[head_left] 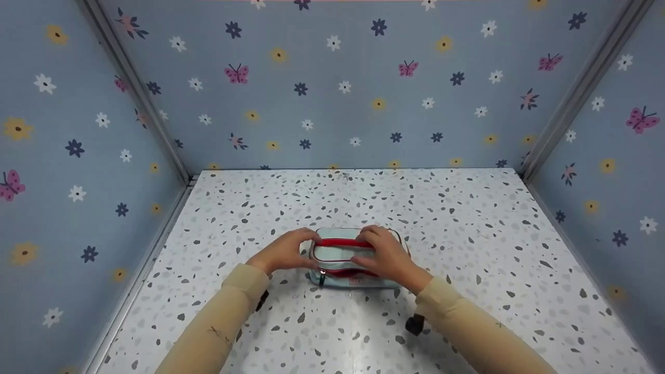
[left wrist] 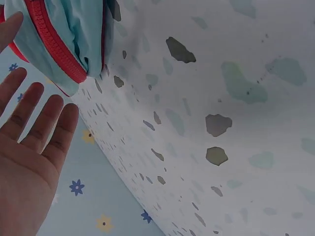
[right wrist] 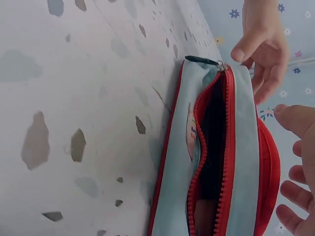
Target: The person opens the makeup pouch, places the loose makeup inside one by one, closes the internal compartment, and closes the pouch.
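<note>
A light blue zip pouch [head_left: 337,253] with red piping rests on the speckled table, a red carry handle [head_left: 340,242] along its top. Its red zipper [right wrist: 228,123] gapes along the front, showing a dark inside with something pale at the near end. The dark zipper pull [right wrist: 201,60] lies at the left end. My left hand [head_left: 286,252] is beside that end, fingers straight and spread in the left wrist view. Over the right part of the pouch, my right hand [head_left: 387,254] has its fingers apart, loosely bent by the handle, gripping nothing.
The white speckled table [head_left: 457,218] extends around the pouch. A blue flowered back wall [head_left: 343,114] and matching side walls with grey metal posts [head_left: 576,88] enclose it. A black piece [head_left: 414,324] hangs under the right wrist.
</note>
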A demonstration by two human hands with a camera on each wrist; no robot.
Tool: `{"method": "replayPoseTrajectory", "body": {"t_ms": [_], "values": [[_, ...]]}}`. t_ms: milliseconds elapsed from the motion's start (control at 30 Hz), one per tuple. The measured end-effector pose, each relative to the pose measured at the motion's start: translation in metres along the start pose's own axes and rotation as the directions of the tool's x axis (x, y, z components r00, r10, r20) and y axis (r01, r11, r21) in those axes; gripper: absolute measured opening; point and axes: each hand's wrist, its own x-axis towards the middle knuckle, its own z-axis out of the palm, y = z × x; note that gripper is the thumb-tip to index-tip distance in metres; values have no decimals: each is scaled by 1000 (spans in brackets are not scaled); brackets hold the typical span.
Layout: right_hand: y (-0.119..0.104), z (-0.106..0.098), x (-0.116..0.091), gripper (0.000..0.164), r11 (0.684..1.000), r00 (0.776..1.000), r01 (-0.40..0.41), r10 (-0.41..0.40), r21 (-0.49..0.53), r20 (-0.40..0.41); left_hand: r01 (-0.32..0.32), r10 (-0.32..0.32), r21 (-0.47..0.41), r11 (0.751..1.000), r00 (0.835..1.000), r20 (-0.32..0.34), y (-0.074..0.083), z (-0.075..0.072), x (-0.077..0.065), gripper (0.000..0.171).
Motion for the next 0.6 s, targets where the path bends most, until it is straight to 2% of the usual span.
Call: {"method": "replayPoseTrajectory", "body": {"t_ms": [133, 267, 600], "values": [[-6, 3, -6, 36, 1000, 999, 22, -21, 8, -24, -1, 1, 3, 1000, 1000, 29, -4, 1, 4, 55], [-14, 6, -13, 34, 999, 999, 26, -25, 37, -20, -13, 14, -16, 1000, 999, 41, -7, 0, 6, 48], [-30, 23, -23, 27, 999, 998, -9, 6, 53, 60, -27, 31, -85, 996, 998, 45, -12, -3, 7, 33]]}}
